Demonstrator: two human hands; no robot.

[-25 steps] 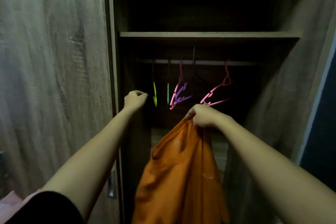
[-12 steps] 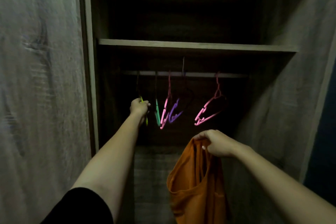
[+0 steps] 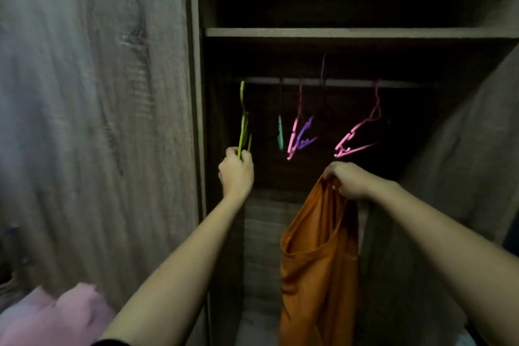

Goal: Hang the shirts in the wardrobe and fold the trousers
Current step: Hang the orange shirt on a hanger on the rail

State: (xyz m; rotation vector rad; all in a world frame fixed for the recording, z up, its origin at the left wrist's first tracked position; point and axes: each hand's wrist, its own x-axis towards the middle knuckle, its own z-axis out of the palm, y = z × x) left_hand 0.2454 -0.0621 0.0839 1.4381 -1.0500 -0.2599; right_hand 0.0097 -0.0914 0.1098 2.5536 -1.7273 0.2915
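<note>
Clearly the limp orange fabric shirt (image 3: 317, 255) hangs soft from the right hand (image 3: 348, 180) pinching its neckline; left hand (image 3: 236, 174) grips a stiff yellow-green plastic hanger (image 3: 243, 126) near the rail's left end.

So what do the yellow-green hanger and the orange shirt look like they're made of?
Yellow-green hanger: probably plastic, going by its bright solid colour and thin moulded bars. Orange shirt: thin, soft fabric with a slight sheen, hanging limp in folds; the fibre can't be told.

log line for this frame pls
stage: fetching hanger | left hand: gripping yellow-green hanger | right hand: holding orange shirt | rail: four hangers
</note>
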